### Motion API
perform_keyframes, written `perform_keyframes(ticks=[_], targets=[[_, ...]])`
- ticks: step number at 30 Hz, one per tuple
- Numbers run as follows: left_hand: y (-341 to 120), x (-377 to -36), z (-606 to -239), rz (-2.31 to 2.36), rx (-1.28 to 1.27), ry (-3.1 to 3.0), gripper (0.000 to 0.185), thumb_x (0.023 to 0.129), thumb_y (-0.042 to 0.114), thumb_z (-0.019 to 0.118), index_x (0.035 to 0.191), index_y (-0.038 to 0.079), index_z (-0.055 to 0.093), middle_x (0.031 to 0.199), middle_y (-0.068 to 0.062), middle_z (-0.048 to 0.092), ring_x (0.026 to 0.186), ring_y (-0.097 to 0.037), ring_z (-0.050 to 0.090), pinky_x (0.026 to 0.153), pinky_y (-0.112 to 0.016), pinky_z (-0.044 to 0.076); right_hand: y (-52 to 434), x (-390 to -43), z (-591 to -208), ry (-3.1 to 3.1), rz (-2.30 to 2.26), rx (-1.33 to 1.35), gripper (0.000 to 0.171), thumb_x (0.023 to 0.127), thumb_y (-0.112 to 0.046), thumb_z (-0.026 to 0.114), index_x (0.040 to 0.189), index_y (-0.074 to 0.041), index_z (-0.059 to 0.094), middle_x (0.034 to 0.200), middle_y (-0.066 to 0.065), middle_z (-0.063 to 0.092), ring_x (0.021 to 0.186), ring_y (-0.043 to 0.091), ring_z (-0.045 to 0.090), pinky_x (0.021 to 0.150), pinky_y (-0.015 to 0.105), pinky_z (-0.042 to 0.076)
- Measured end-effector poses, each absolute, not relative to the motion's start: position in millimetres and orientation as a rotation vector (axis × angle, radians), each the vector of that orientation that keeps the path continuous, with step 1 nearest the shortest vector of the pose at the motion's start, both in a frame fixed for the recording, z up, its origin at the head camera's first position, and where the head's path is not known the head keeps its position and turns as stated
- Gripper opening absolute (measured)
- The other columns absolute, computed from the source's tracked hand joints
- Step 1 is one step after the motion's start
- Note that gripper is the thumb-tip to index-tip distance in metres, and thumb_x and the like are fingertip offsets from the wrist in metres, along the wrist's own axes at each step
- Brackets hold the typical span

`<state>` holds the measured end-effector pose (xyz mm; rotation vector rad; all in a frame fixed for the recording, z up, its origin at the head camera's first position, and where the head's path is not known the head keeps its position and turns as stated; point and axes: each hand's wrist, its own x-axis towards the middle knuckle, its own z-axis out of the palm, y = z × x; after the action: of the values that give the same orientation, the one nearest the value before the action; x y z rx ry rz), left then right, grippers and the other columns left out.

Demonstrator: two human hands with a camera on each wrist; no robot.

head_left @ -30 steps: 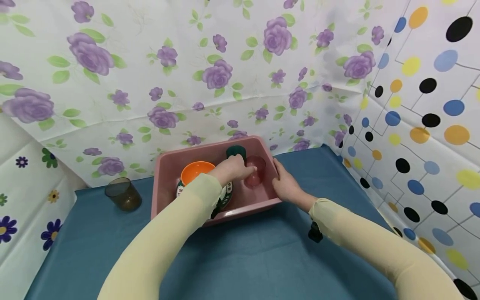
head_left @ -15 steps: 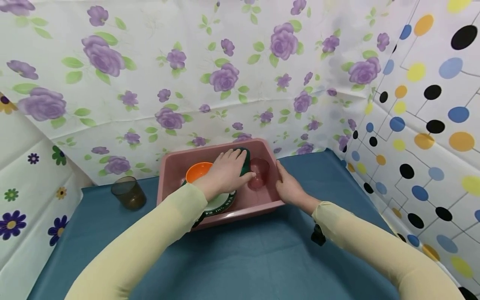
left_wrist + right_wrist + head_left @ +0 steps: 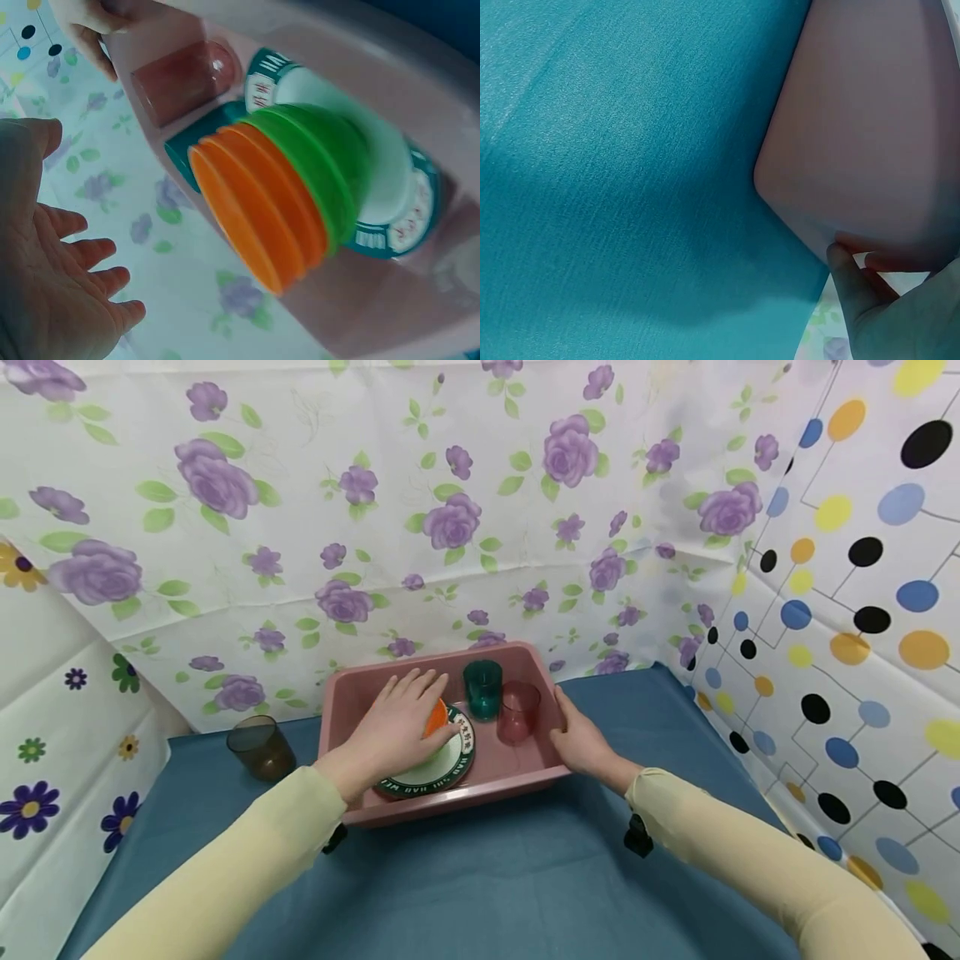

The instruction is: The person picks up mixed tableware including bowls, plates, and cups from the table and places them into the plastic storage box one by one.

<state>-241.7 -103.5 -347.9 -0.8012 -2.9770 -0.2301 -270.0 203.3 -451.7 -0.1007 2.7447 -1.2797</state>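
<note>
My left hand (image 3: 393, 727) hovers over the left half of a pink plastic tub (image 3: 510, 760), fingers spread and holding nothing. Below it, partly hidden in the head view, stacked orange bowls (image 3: 255, 210) and green bowls (image 3: 330, 165) stand on a white plate (image 3: 450, 768) with a dark green lettered rim. A teal cup (image 3: 483, 692) and a clear pink cup (image 3: 517, 714) stand side by side in the tub's right part. My right hand (image 3: 585, 743) grips the tub's right side at the rim, its fingers against the wall in the right wrist view (image 3: 885, 292).
A brown see-through cup (image 3: 262, 750) stands on the blue tablecloth (image 3: 480, 877), left of the tub. A flower-patterned sheet (image 3: 420, 568) rises behind the tub. At the right hangs a dotted sheet (image 3: 862, 652).
My left hand has let go of the teal cup and drawn back leftward over the bowls, its fingers opening out. The teal cup stays beside the pink one. My right hand keeps its place.
</note>
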Motion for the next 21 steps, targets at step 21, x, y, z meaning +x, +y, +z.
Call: perform_keyframes(ticks=[21], targets=[[-227,-203,-354,-0.358,-0.51,-2.984,0.088,0.101,0.05,0.06,0.162,-0.001,0.021,0.161,-0.03,0.025,0.147,-0.052,0.02,0.117,-0.07,0.011,203,-268,-449,2.717,-1.281,-0.105,0.082,0.101,-0.004,0.044,0.166,-0.025,-0.001,0.169,0.012,0.02,0.134,0.035,0.051,0.08,0.041,0.049]])
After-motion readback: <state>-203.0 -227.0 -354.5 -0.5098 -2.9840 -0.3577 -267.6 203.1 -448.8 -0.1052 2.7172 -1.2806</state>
